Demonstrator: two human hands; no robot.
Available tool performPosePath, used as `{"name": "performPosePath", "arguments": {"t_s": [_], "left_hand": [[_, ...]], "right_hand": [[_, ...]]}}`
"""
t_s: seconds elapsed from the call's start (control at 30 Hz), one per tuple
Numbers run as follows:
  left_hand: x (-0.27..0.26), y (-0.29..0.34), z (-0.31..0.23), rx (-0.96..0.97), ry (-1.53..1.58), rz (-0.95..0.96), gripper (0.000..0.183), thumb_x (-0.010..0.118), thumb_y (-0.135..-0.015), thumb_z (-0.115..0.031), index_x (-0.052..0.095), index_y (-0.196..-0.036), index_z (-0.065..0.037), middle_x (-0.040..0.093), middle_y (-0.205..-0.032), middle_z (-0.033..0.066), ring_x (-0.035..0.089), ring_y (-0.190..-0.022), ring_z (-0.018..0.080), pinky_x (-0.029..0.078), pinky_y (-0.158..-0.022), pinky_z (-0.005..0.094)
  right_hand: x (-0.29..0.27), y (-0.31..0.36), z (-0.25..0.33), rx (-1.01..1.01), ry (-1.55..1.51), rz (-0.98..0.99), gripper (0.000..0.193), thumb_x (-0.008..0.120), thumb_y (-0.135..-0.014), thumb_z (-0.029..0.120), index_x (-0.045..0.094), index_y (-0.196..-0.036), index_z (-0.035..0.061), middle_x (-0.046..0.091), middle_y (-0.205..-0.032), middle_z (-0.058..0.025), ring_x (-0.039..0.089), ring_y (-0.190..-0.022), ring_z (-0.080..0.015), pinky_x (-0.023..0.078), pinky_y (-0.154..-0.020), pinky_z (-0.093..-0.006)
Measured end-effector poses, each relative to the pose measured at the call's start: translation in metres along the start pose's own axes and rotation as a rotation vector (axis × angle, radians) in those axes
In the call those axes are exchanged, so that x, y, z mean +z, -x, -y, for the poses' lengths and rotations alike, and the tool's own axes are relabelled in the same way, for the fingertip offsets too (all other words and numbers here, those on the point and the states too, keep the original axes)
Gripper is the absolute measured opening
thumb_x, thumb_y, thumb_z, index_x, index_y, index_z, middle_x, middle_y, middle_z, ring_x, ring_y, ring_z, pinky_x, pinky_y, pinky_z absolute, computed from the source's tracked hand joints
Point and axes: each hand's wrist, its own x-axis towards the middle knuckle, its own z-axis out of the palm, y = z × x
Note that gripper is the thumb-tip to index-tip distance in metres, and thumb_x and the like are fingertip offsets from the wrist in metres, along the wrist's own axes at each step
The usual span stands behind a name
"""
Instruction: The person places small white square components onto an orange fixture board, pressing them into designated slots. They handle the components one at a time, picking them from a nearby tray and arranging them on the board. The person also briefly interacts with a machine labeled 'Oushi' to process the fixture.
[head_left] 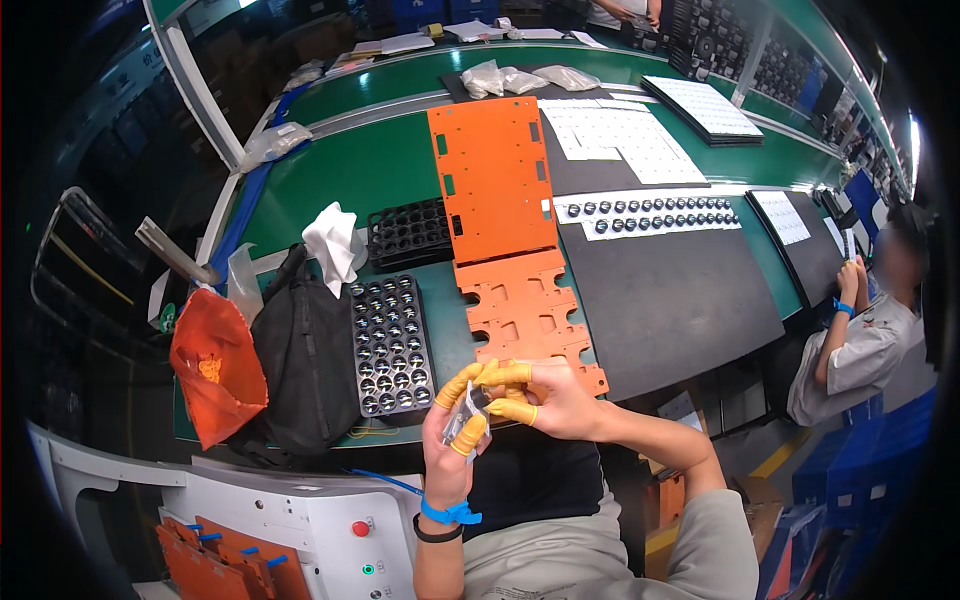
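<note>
Yellow finger cots cover several fingertips on both hands. My left hand (448,448) is closed on a small clear plastic bag (464,414), just past the near edge of the bench. My right hand (562,402) comes in from the right, its fingers pinched together at the top of the same bag. A small dark piece shows between the two hands, too small to name. Just beyond them lies an orange fixture plate (520,310) with cutouts, joined to a raised flat orange panel (492,180). Left of it stands a black tray (425,370) holding several round lens-like parts.
An emptier black tray (405,235), a black bag (305,350) and an open orange bag (215,390) lie left. Dark foam sheets (670,310) and a white strip of round parts (650,228) are right. Another person (860,330) sits far right. A white machine (330,540) stands lower left.
</note>
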Motion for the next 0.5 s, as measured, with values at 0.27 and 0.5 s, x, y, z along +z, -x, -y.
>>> {"name": "performPosePath", "arguments": {"t_s": [0.27, 0.5], "left_hand": [[-0.003, 0.0, -0.002, -0.027, -0.063, 0.014, 0.067, 0.074, -0.09, -0.022, 0.045, -0.145, 0.0, 0.062, -0.104, -0.0005, 0.05, -0.069, 0.0007, 0.036, -0.056, 0.0164], [-0.005, -0.001, 0.002, -0.012, -0.089, 0.012, 0.059, 0.07, -0.094, -0.019, 0.045, -0.145, -0.001, 0.062, -0.122, 0.0031, 0.046, -0.071, -0.001, 0.033, -0.056, 0.0146]], "right_hand": [[0.003, -0.001, -0.01, -0.104, -0.062, -0.006, 0.03, 0.072, -0.092, 0.003, 0.065, -0.119, -0.0049, 0.068, -0.107, -0.0116, 0.064, -0.087, -0.0116, 0.055, -0.072, -0.0258], [0.002, -0.003, -0.013, -0.083, 0.001, -0.011, 0.025, 0.072, -0.092, 0.005, 0.065, -0.115, -0.0038, 0.068, -0.097, -0.0107, 0.064, -0.08, -0.0118, 0.055, -0.068, -0.027]]}}
